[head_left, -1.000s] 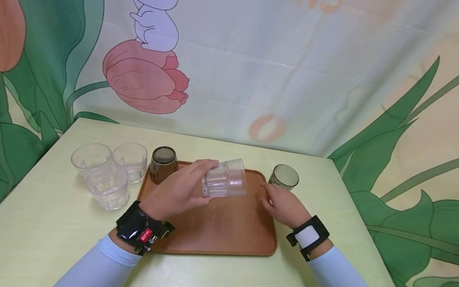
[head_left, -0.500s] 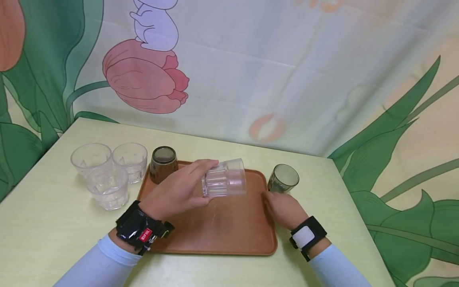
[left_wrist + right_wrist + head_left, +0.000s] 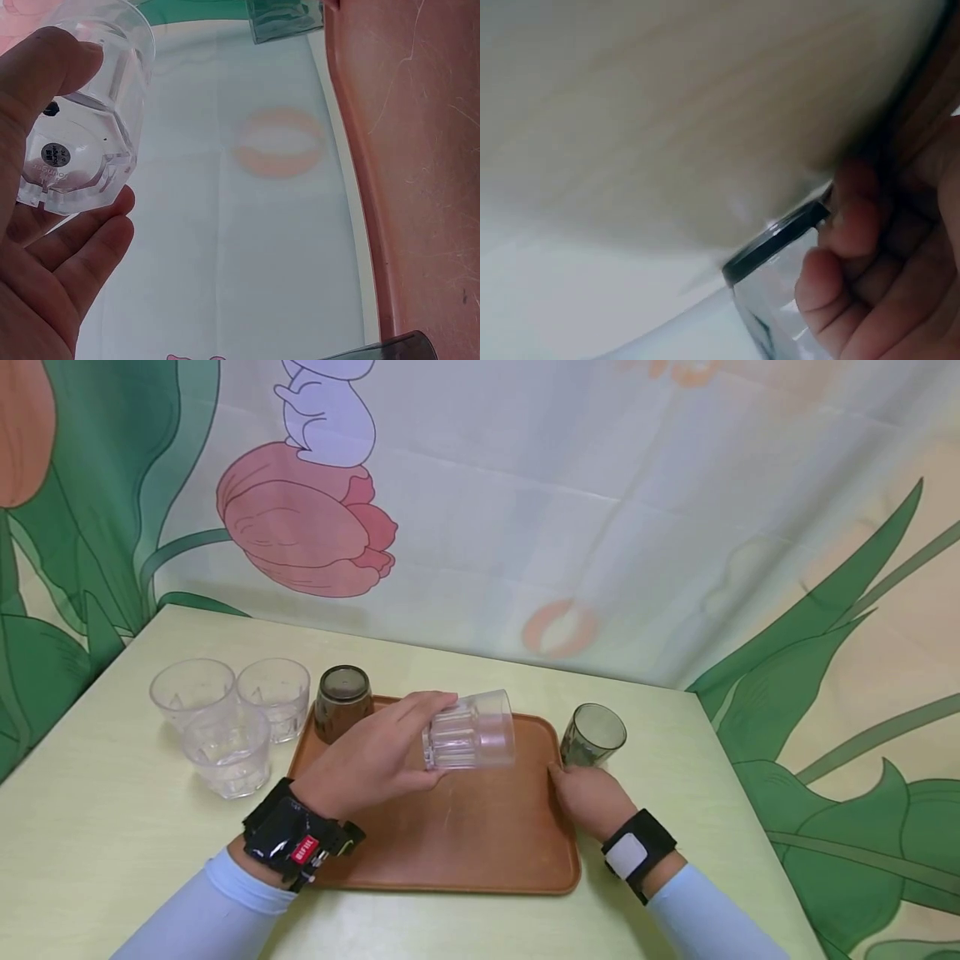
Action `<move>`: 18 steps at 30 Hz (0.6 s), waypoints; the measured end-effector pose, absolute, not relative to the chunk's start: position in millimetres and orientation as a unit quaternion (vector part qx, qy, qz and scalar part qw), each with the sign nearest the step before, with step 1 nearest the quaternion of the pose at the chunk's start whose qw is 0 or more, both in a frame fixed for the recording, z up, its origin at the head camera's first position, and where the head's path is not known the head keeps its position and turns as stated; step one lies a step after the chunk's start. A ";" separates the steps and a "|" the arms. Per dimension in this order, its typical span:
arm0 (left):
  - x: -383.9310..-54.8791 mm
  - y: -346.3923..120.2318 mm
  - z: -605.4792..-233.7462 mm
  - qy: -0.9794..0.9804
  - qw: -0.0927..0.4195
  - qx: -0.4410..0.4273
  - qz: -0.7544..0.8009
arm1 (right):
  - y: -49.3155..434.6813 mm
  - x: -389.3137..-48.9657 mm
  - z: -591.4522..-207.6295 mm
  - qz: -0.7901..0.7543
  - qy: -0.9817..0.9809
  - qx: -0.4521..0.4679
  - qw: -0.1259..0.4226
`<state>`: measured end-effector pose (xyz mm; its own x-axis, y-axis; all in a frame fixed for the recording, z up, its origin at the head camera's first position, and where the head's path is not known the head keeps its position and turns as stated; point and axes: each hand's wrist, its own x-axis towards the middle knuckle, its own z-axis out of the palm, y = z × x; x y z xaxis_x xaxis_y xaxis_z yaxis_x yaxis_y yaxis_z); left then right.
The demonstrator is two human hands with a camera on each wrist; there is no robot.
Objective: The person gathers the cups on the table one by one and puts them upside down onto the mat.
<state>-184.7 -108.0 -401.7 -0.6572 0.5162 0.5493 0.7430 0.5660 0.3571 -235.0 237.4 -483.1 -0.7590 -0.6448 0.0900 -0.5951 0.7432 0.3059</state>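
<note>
In the head view my left hand (image 3: 375, 758) holds a clear plastic cup (image 3: 472, 731) on its side over the brown tray (image 3: 480, 835). Thumb and fingers wrap its base end, and the mouth points right. The left wrist view shows the cup's base (image 3: 82, 169) with a small round label. My right hand (image 3: 596, 799) grips the tray's right rim, its fingers curled at the edge in the right wrist view. Just beyond that hand a smoky grey glass (image 3: 592, 735) stands upright on the table. A second smoky glass (image 3: 342, 702) rests upside down in the tray's back left corner.
Left of the tray, a group of clear cups (image 3: 273, 697) stands upright on the pale table (image 3: 97, 827). A printed curtain (image 3: 465, 527) hangs along the table's back edge.
My right hand has come down from beside the upright smoky glass to the tray's right rim and taken hold there. The left hand and its clear cup have stayed in place.
</note>
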 end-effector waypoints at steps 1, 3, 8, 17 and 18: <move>-184.7 -107.6 -401.8 -0.863 0.195 -0.365 -0.290 | 236.5 -233.8 -482.8 -0.139 -0.927 0.333 0.101; -184.1 -107.2 -402.3 -0.864 0.194 -0.365 -0.289 | 235.2 -232.6 -483.7 -0.151 -0.924 0.333 0.110; -183.6 -106.2 -402.3 -0.863 0.195 -0.367 -0.288 | 231.5 -228.5 -482.6 -0.165 -0.921 0.335 0.108; -185.6 -108.0 -401.5 -0.866 0.195 -0.365 -0.281 | 231.3 -231.1 -492.4 -0.188 -0.921 0.322 0.115; -185.7 -108.2 -401.5 -0.867 0.194 -0.366 -0.279 | 231.4 -230.6 -494.0 -0.189 -0.920 0.323 0.121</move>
<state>-185.7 -108.2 -401.5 -0.6574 0.5252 0.5404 0.7418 0.5774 0.3411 -230.6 231.4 -494.0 -0.7624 -0.6394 0.0995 -0.5482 0.7200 0.4255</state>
